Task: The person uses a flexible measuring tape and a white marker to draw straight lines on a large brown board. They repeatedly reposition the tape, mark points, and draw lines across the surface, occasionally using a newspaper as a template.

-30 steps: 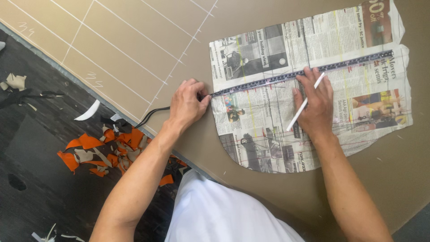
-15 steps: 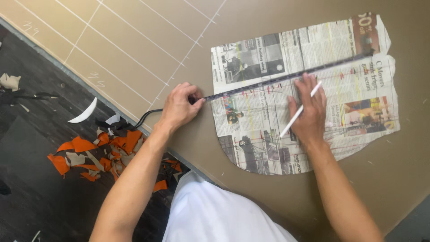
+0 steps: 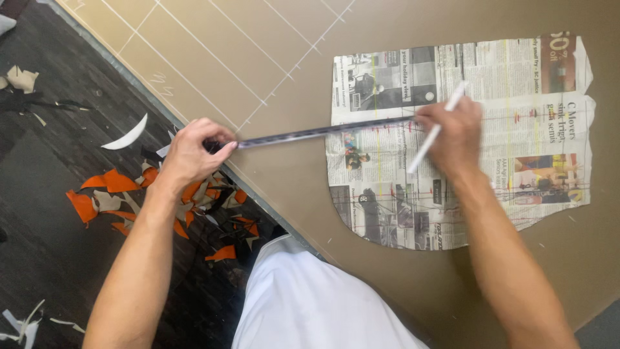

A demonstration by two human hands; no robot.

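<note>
Leftmost, orange and pale fabric scraps (image 3: 113, 200) lie scattered on the dark floor (image 3: 51, 271) beside the edge of the tan worktop (image 3: 271, 52), which carries white chalk lines. Just above those scraps the left hand (image 3: 190, 155) has its grip closed tight on the near end of a measuring tape (image 3: 323, 131), which runs taut and slightly tilted out over the worktop to the newspaper pattern (image 3: 516, 168) lying flat, its lower left corner cut in a curve. Further right, the right hand (image 3: 452, 136) presses down on the far end of the tape over the paper, its fingers also closed around a white marking pencil (image 3: 439, 126) that points up and to the right. As I judge it, the risk sits in the tape: with one end held off the worktop's edge, a slack or slipping grip could let it sag or swing and throw the measure off. The paper looks unweighted, so a push from the right hand might shift it across the worktop.
</note>
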